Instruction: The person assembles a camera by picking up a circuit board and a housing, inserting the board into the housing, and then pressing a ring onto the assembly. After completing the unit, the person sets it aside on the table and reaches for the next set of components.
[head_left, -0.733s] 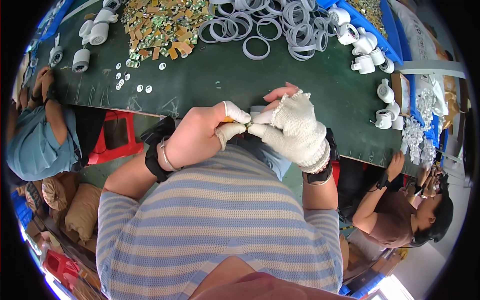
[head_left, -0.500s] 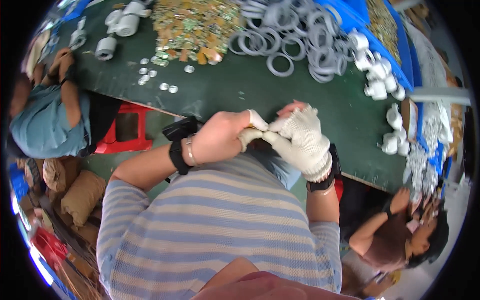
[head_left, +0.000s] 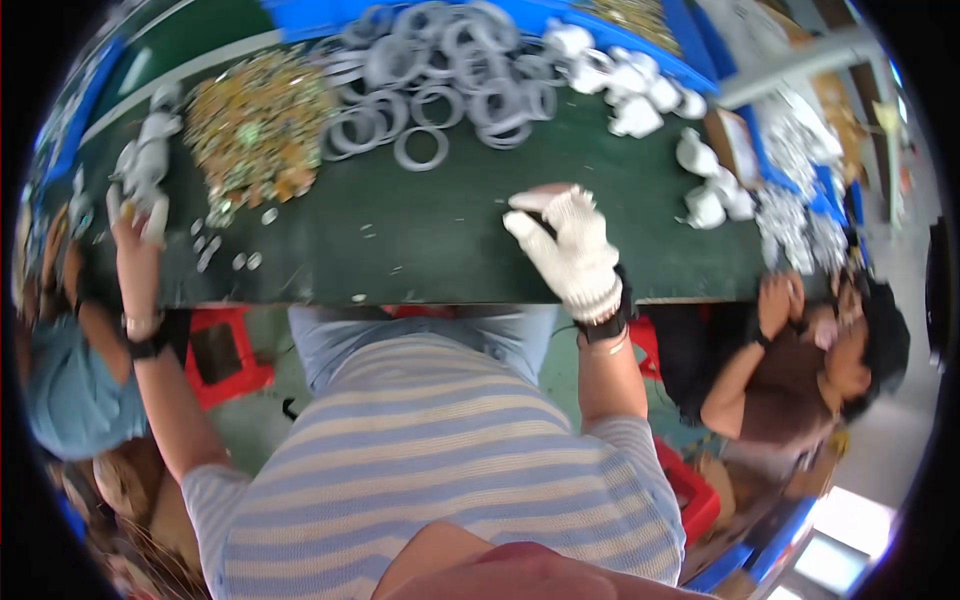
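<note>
My left hand (head_left: 138, 240), with white coverings on some fingertips, is stretched out at the table's left end. Its fingers are apart and reach up to a row of white cylindrical parts (head_left: 151, 160); nothing plainly sits in its grasp. Over the middle of the green table hovers my right hand (head_left: 568, 245) in a white knitted glove with bare fingertips. A gap shows between its thumb and forefinger, and I see nothing held there. Several small clear discs (head_left: 240, 261) lie to the right of my left hand.
A heap of small yellow-green pieces (head_left: 255, 130) and a pile of grey rings (head_left: 421, 148) cover the far side. White fittings (head_left: 634, 116) and a blue bin (head_left: 720, 50) stand far right. Co-workers sit at both sides, one in a teal shirt (head_left: 80, 385), one in brown (head_left: 765, 400).
My hands, together in front of my chest before, are now apart. The left has swung far left to the white parts; the right stays over the table. The view has shifted too.
</note>
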